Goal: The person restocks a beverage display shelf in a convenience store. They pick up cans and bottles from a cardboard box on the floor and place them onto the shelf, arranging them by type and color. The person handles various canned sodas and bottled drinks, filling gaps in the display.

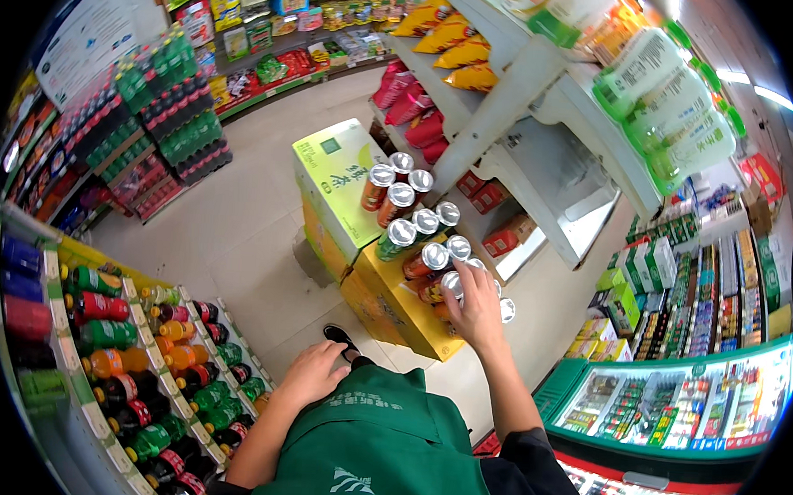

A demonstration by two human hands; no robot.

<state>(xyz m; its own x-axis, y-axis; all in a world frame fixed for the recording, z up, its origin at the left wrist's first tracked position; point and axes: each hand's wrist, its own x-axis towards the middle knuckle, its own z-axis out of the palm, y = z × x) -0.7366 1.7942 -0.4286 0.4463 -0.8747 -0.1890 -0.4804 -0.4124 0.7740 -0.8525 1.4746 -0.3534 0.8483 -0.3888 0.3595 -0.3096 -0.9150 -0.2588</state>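
The right hand [478,313] reaches over upright drink cans on a yellow carton [419,334]. Its fingers are spread and bent around a silver-topped can [449,281], just left of the palm, long axis vertical; whether they grip it cannot be told. The left hand [314,374], well apart beside the green apron [380,424], lies loosely open, nothing visible in it.
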